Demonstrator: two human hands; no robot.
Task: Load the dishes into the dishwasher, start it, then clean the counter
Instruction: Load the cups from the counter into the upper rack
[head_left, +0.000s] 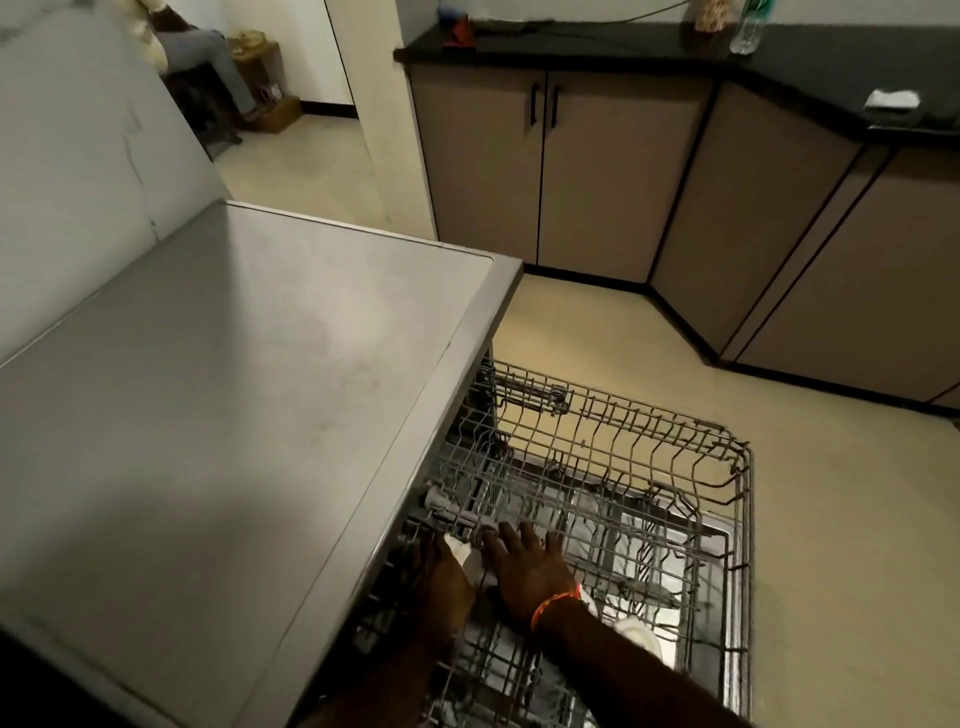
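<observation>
A: Where's the task item?
B: Upper rack (597, 467) of the dishwasher is pulled out over the floor, running away from the front edge of the steel desk (234, 389). Small white piece (464, 555) sits at the rack's near-left corner, right under that desk edge.
A: Hands?
B: Right hand (524, 571) lies flat on the rack wires, fingers spread and straight, pointing toward the desk edge, gripping nothing. Left hand (441, 582) is just beside it, touching the white piece; its fingers reach under the desk overhang, so the grip can't be told.
A: Which is nearer?
B: Left, it's on the piece already. Right is just to the piece's right. A white dish (641, 631) shows in the lower rack, below the right wrist.
A: Next move?
B: Probably seating the piece between the tines there.
</observation>
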